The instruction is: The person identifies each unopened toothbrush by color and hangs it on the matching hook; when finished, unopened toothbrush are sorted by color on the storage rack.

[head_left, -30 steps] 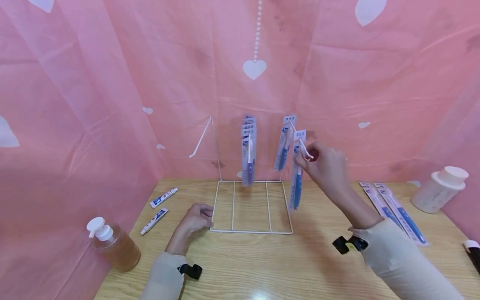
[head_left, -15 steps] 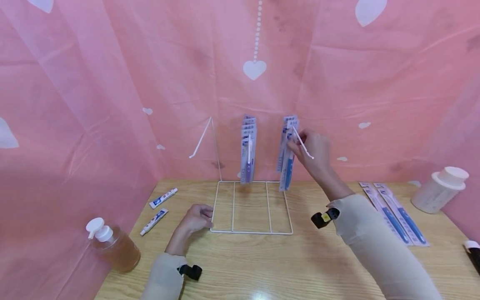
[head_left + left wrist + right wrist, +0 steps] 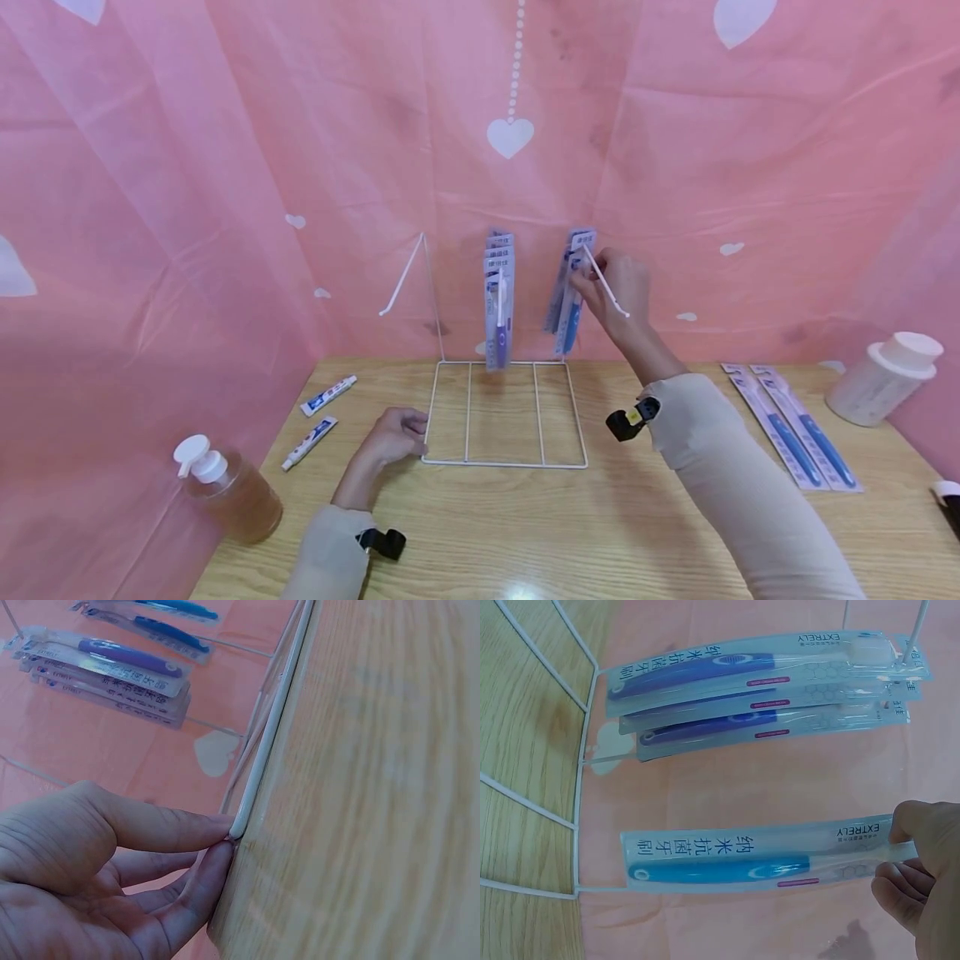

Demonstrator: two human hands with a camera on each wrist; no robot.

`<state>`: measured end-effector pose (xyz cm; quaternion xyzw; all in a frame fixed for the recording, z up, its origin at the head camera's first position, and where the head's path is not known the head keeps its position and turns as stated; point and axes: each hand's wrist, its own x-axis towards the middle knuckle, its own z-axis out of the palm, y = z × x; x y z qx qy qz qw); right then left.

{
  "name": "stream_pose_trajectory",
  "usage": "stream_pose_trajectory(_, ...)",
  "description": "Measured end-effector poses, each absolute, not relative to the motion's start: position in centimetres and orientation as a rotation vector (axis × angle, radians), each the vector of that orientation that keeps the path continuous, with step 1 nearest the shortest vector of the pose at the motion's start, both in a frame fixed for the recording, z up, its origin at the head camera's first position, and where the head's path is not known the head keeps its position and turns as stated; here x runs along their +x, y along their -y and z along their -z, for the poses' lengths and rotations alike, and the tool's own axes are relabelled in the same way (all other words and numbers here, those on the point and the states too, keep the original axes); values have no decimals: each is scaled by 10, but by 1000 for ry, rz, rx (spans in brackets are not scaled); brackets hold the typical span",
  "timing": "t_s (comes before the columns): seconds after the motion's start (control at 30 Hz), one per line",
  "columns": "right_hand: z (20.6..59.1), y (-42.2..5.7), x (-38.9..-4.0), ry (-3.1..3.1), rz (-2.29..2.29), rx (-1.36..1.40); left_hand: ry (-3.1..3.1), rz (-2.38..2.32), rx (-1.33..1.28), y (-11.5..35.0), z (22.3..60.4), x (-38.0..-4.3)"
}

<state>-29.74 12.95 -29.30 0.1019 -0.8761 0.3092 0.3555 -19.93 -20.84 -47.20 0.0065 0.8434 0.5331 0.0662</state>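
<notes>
A white wire display rack (image 3: pixel 504 465) stands on the wooden table, with several purple packaged toothbrushes (image 3: pixel 501 337) hanging from its middle hook. My right hand (image 3: pixel 624 287) pinches a blue packaged toothbrush (image 3: pixel 720 871) near the top of its pack, at the right hook (image 3: pixel 609 287). Behind it another blue pack hangs on the same hook, mostly covered in the head view. My left hand (image 3: pixel 395 435) holds the front left corner of the rack's base, thumb and fingertip on the wire in the left wrist view. The left hook (image 3: pixel 401 275) carries nothing.
Two blue packaged toothbrushes (image 3: pixel 806 433) lie at the right, beside a white bottle (image 3: pixel 885 379). At the left are two small toothpaste tubes (image 3: pixel 309 443) and a pump bottle (image 3: pixel 236 500) of amber liquid. A black item with a white cap (image 3: pixel 947 500) sits at the right edge.
My right hand has moved back along the right hook, away from its tip, sliding the blue toothbrush pack toward the one behind. My left hand stays at the rack's corner.
</notes>
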Motion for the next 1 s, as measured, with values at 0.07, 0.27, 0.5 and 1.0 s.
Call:
stream_pose_trajectory(0.07, 294, -129, -297, 2261, -799, 270, -2542, -1609, 17, 209, 472, -199)
stream_pose_trajectory(0.27, 294, -140, -291, 2368, -851, 297, -2550, -1602, -16, 211, 472, -199)
stream_pose_trajectory(0.5, 300, -193, -289, 2689, -714, 171, -2554, -1591, -38, 211, 472, -198)
stream_pose_trajectory(1.0, 365, -359, -297, 2974, -559, 31, -2567, -1603, -32, 218, 470, -192)
